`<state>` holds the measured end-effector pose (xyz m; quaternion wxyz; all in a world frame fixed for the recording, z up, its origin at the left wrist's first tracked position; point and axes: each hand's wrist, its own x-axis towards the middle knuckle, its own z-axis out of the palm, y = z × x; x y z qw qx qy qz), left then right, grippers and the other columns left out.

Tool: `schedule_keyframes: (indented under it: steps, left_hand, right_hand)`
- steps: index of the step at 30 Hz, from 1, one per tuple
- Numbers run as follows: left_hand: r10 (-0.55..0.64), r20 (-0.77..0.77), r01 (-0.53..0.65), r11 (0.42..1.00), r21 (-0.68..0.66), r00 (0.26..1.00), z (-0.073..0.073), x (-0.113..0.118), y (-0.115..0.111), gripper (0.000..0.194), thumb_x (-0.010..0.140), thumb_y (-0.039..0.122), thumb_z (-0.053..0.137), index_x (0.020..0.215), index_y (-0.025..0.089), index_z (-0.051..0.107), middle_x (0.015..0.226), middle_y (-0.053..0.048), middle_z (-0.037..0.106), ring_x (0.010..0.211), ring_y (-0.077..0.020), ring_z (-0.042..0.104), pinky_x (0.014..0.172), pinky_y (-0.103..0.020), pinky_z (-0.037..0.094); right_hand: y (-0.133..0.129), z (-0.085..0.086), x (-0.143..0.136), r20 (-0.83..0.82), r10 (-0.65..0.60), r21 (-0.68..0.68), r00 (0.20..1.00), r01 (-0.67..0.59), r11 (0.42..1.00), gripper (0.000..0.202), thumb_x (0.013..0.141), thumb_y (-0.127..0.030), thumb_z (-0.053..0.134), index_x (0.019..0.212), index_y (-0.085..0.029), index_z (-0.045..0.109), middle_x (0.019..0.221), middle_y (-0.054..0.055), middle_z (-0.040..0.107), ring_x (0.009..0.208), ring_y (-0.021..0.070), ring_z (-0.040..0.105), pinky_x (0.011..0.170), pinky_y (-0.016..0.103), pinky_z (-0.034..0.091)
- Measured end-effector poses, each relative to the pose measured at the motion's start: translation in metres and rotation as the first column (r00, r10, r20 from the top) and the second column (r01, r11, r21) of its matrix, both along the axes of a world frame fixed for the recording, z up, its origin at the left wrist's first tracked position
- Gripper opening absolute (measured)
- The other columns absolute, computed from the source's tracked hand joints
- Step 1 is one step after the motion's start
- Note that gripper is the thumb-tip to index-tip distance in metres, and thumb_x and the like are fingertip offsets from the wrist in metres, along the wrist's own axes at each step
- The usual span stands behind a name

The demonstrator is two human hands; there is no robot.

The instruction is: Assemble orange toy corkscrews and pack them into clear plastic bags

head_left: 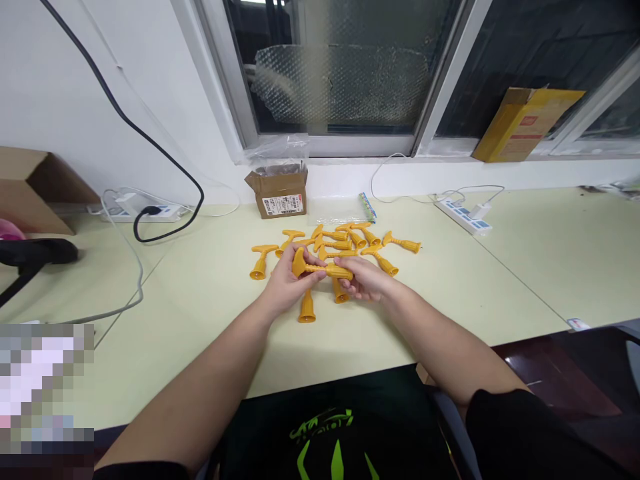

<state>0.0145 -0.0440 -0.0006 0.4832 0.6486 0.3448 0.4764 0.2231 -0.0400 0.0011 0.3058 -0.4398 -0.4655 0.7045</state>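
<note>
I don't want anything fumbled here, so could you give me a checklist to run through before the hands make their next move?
1. Left hand has the T-handle end of the held yellow tool: ok.
2. Right hand has the tool's wider, ribbed end: ok.
3. Space around the hands free of loose yellow tools: not ok, several lie close by.
4. Inside of the held tool's wider end checked: cannot tell, it is not visible from this view.
5. Cardboard box with the white label standing apart from the hands: ok, it is behind the loose tools.
</note>
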Motion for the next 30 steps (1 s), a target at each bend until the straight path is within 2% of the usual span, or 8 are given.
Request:
schedule_keyframes:
  steps: [2,4,7,9,15,23,27,30]
  left_hand:
    - [-0.005,0.003,0.005,1.0,0.001,1.0,-0.001,-0.001,0.001,0.044,0.077,0.033,0.084,0.095,0.023,0.045,0.093,0.0,0.066,0.102,-0.0221,0.072,0.095,-0.041,0.059]
    - [0.03,0.027,-0.029,0.999,-0.038,0.999,-0.002,-0.001,0.003,0.044,0.077,0.033,0.084,0.096,0.023,0.046,0.094,0.0,0.065,0.102,-0.0224,0.072,0.095,-0.041,0.06]
    - [0.099,0.128,-0.074,0.98,-0.185,0.987,-0.004,-0.001,0.006,0.047,0.077,0.036,0.084,0.097,0.023,0.044,0.093,0.0,0.067,0.095,-0.0204,0.073,0.092,-0.043,0.061]
    - [0.102,0.183,-0.051,0.962,-0.267,0.978,-0.005,-0.003,0.009,0.048,0.077,0.037,0.084,0.098,0.023,0.043,0.091,0.001,0.067,0.09,-0.0186,0.073,0.092,-0.043,0.062]
    - [0.085,0.068,-0.079,0.992,-0.094,0.994,-0.002,-0.009,0.01,0.044,0.079,0.036,0.084,0.099,0.021,0.048,0.095,-0.001,0.068,0.091,-0.0154,0.07,0.092,-0.035,0.059]
    - [0.048,0.063,-0.055,0.993,0.108,0.997,-0.007,-0.006,0.007,0.039,0.086,0.031,0.078,0.101,0.023,0.044,0.095,-0.001,0.068,0.093,-0.0148,0.068,0.088,-0.033,0.058]
    - [0.033,-0.007,-0.029,0.935,0.353,0.999,-0.013,-0.006,0.006,0.037,0.086,0.024,0.077,0.1,0.024,0.043,0.097,-0.002,0.071,0.094,-0.0173,0.07,0.087,-0.038,0.059]
    - [0.002,-0.108,0.054,0.858,0.511,0.994,-0.014,-0.008,0.006,0.033,0.084,0.02,0.078,0.093,0.023,0.046,0.101,-0.004,0.074,0.095,-0.0198,0.072,0.087,-0.041,0.059]
  right_hand:
    - [0.0,-0.001,0.002,-0.025,0.04,-0.032,0.999,-0.041,0.999,0.039,0.091,-0.059,0.06,0.086,-0.02,0.058,0.055,-0.003,0.055,0.041,0.0108,0.047,0.038,0.022,0.036]
    - [0.001,-0.004,0.004,-0.036,-0.002,0.166,0.999,0.008,0.986,0.038,0.086,-0.056,0.068,0.092,-0.02,0.059,0.072,0.002,0.065,0.056,0.0141,0.06,0.05,0.026,0.048]
    - [0.004,-0.011,0.006,0.018,-0.177,0.637,0.984,0.125,0.76,0.039,0.076,-0.044,0.082,0.102,-0.022,0.063,0.099,0.005,0.069,0.086,0.0186,0.066,0.078,0.034,0.056]
    - [0.004,-0.014,0.006,0.074,-0.25,0.768,0.965,0.105,0.632,0.036,0.078,-0.042,0.082,0.103,-0.022,0.066,0.096,0.005,0.068,0.085,0.019,0.064,0.081,0.035,0.054]
    - [-0.009,-0.007,-0.003,0.0,-0.168,0.546,0.986,0.141,0.826,0.034,0.083,-0.043,0.074,0.106,-0.022,0.059,0.076,-0.003,0.063,0.053,0.013,0.058,0.053,0.029,0.051]
    - [-0.016,0.006,-0.01,-0.101,-0.186,0.336,0.977,0.21,0.918,0.032,0.08,-0.045,0.075,0.09,-0.022,0.056,0.056,-0.009,0.056,0.036,0.0081,0.045,0.035,0.021,0.038]
    - [-0.011,0.007,-0.007,-0.2,-0.155,0.005,0.967,0.159,0.987,0.029,0.081,-0.042,0.073,0.082,-0.021,0.053,0.052,-0.009,0.049,0.036,0.0047,0.033,0.032,0.016,0.027]
    - [-0.007,0.008,-0.002,-0.218,-0.097,-0.215,0.971,0.049,0.975,0.024,0.084,-0.037,0.07,0.084,-0.02,0.054,0.049,-0.01,0.044,0.035,0.0036,0.026,0.031,0.014,0.021]
